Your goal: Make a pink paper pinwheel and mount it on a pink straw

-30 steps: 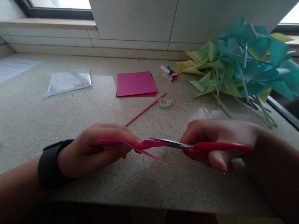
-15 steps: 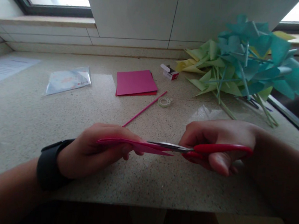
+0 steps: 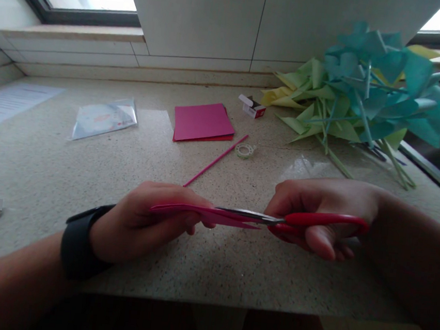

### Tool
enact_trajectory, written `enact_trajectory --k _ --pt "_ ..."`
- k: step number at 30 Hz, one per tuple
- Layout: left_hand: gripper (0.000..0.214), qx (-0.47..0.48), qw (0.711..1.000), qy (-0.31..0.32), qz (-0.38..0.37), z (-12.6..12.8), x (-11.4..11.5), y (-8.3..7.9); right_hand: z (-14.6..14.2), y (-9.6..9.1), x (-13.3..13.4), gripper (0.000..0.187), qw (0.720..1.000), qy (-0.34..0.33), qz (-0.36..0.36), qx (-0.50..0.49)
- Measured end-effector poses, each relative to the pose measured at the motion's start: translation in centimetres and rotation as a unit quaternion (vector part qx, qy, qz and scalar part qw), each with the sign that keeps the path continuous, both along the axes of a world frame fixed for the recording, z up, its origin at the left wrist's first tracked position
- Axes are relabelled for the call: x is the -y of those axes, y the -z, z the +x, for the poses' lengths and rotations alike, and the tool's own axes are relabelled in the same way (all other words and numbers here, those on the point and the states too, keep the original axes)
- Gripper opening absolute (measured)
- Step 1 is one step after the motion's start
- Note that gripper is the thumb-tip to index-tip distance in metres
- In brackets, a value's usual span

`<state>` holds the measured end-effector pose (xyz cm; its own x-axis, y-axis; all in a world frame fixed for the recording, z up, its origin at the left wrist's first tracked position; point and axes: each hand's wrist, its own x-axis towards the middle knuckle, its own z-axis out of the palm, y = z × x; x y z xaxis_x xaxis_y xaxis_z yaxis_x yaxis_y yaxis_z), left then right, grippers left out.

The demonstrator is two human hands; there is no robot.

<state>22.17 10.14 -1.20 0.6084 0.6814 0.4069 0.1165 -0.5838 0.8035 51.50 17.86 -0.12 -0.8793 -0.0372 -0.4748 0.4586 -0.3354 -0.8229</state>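
Note:
Between the thumb and fingers of my left hand (image 3: 136,224) is a folded piece of pink paper (image 3: 230,219), held nearly level above the counter and pointing right. My right hand (image 3: 320,211) grips red-handled scissors (image 3: 319,220), thumb and fingers at the loops. The scissor blades point left and lie along the paper's upper edge, their tips close to my left fingertips. Whether the blades are fully closed I cannot tell. Behind my left hand lies a thin pink stick (image 3: 216,159), with a small roll of clear tape (image 3: 244,150) near its far end.
A stack of pink and red paper squares (image 3: 204,123) lies mid-counter, beside a small open box (image 3: 252,107). Blue and green paper flowers (image 3: 382,92) fill the back right. Clear plastic wrap (image 3: 305,168) sits behind my right hand. A plastic packet (image 3: 105,119) is at left.
The whole view has shifted slightly, so things sit a little further right. Both hands keep their hold, and my left hand with the paper is marginally nearer the scissors.

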Motion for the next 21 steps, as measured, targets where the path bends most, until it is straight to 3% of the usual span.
enact_trajectory --k 21 --pt "0.018 0.004 1.000 0.009 -0.023 -0.03 0.02 0.02 0.11 0.28 -0.14 0.054 1.000 0.005 0.003 0.023"
